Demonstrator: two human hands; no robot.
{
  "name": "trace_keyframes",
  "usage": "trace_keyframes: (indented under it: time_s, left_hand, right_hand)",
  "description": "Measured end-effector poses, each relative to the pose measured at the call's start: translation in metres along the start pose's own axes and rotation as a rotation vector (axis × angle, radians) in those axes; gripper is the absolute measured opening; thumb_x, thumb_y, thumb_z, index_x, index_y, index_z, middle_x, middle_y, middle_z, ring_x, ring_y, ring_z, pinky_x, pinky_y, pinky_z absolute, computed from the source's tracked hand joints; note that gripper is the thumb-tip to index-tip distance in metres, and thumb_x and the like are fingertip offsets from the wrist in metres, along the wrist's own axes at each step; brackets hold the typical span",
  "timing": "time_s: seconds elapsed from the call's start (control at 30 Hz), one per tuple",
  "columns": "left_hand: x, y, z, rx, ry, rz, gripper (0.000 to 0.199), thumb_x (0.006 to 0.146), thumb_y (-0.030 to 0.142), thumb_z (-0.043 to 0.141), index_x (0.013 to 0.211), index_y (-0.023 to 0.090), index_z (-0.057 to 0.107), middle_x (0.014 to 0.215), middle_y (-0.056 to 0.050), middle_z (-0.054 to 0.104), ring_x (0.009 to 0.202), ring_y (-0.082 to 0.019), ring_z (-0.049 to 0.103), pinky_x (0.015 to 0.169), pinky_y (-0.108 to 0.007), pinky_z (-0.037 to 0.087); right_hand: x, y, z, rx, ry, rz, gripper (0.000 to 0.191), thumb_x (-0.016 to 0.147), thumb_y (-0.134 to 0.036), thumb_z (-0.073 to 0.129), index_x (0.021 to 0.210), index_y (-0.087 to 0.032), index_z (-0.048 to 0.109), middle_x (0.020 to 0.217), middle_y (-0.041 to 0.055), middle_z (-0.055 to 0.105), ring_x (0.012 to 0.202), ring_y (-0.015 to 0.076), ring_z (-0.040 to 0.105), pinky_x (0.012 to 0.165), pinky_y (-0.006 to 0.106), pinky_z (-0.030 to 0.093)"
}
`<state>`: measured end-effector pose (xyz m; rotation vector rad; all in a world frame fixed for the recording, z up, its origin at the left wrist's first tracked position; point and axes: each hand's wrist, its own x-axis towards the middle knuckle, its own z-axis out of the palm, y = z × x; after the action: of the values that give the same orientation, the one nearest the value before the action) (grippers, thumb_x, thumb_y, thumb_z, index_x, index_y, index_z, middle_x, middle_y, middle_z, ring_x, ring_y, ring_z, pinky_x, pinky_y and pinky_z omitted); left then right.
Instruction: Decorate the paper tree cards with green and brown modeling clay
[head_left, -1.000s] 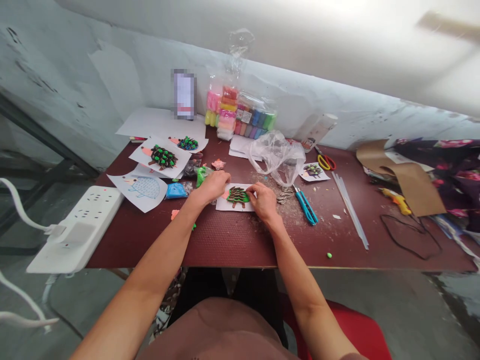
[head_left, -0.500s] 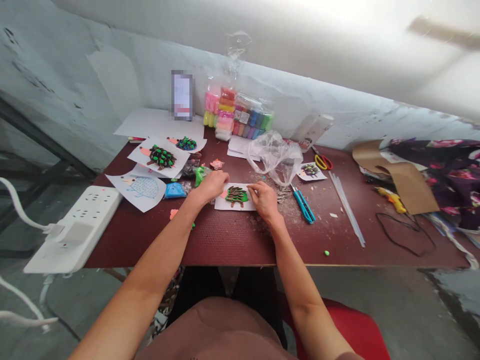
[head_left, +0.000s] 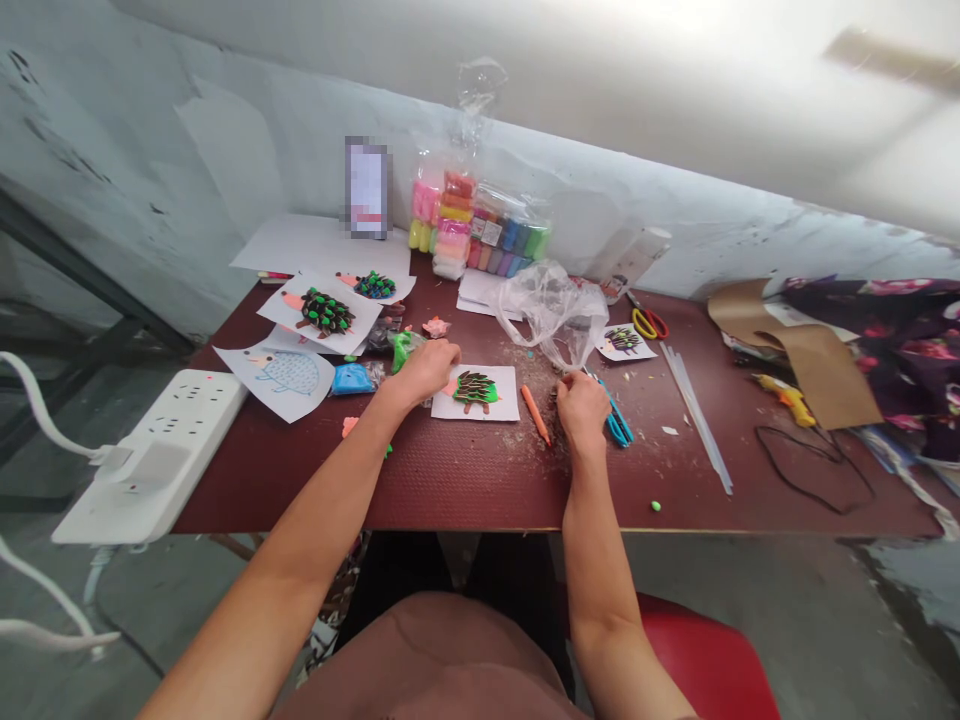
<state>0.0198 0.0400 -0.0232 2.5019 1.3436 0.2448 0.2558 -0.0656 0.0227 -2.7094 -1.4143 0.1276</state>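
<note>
A white paper card point(head_left: 501, 408) lies on the table, bearing a hedgehog point(head_left: 477, 390) with a green clay body, dark slender spines and a pink snout. My left hand point(head_left: 429, 370) is at the card's upper left edge, its fingers curled; whether anything is between them is hidden. Right of the card, my right hand point(head_left: 583, 408) reaches down with closed fingers over the spot where small seed-like slivers lie. What its fingertips hold cannot be made out. An orange marker-like stick point(head_left: 535, 415) lies between card and right hand. A blue-handled cutting tool point(head_left: 619, 425) is partly behind that hand.
Several hedgehog pictures point(head_left: 289, 380) and a blue clay packet point(head_left: 351, 379) lie left. Clay packs point(head_left: 454, 230) stand at the back beside a plastic bag point(head_left: 551, 305). Scissors point(head_left: 649, 323), clear sticks point(head_left: 696, 415) and a yellow glue gun point(head_left: 786, 400) are right; a power strip point(head_left: 161, 450) is left.
My right hand has left the card's right edge and moved right, over the slivers. The orange stick now shows on the table between them. My left hand has stayed by the card.
</note>
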Motion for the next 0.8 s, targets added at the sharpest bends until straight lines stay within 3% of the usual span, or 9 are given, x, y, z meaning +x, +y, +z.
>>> trace_keyframes:
  time_s: [0.1,0.23,0.4,0.53,0.7,0.8]
  left_hand:
    - [0.0,0.0,0.0,0.003,-0.01,-0.006,0.028,0.089,0.005,0.052,0.103,0.015,0.073,0.106,-0.011,0.074,0.1,-0.021,0.068,0.088,-0.028,0.051]
    - [0.0,0.001,-0.002,0.017,-0.015,-0.005,0.027,0.089,0.005,0.052,0.103,0.014,0.073,0.107,-0.012,0.074,0.101,-0.02,0.068,0.088,-0.027,0.051]
    - [-0.001,0.002,-0.003,0.027,-0.023,0.005,0.028,0.09,0.005,0.051,0.104,0.013,0.073,0.107,-0.013,0.074,0.102,-0.022,0.068,0.088,-0.029,0.051]
    - [0.0,0.001,-0.003,0.019,-0.02,0.007,0.028,0.089,0.004,0.051,0.103,0.013,0.073,0.106,-0.012,0.075,0.101,-0.022,0.068,0.087,-0.028,0.051]
    - [0.0,0.0,-0.002,0.013,-0.022,0.013,0.026,0.089,0.005,0.052,0.102,0.013,0.073,0.105,-0.011,0.075,0.101,-0.022,0.068,0.087,-0.028,0.051]
    - [0.001,0.0,-0.002,0.014,-0.023,0.009,0.027,0.09,0.005,0.051,0.103,0.013,0.073,0.107,-0.012,0.075,0.102,-0.022,0.068,0.088,-0.028,0.051]
  right_hand:
    - [0.002,-0.001,0.0,0.006,-0.012,0.013,0.029,0.097,-0.029,0.056,0.12,-0.02,0.072,0.112,0.016,0.074,0.105,0.0278,0.069,0.086,0.035,0.048]
    - [0.005,0.004,0.002,0.062,0.012,0.016,0.024,0.094,-0.029,0.06,0.107,-0.018,0.076,0.105,0.0159,0.076,0.1,0.0276,0.07,0.084,0.034,0.048]
    - [0.008,0.009,0.013,0.506,0.122,-0.154,0.024,0.085,-0.026,0.059,0.094,-0.016,0.079,0.096,0.0115,0.078,0.086,0.0232,0.07,0.083,0.033,0.049]
    - [0.001,-0.002,0.021,0.793,0.04,-0.306,0.022,0.078,-0.029,0.061,0.085,-0.016,0.077,0.079,0.0061,0.076,0.07,0.0191,0.064,0.07,0.029,0.048]
    - [-0.013,-0.02,0.029,0.71,0.026,-0.492,0.013,0.079,-0.026,0.063,0.077,-0.019,0.074,0.079,0.0032,0.07,0.07,0.0164,0.059,0.071,0.028,0.044]
    - [-0.016,-0.025,0.034,0.602,0.031,-0.534,0.013,0.082,-0.023,0.063,0.078,-0.02,0.075,0.078,0.003,0.067,0.071,0.0162,0.058,0.071,0.028,0.042]
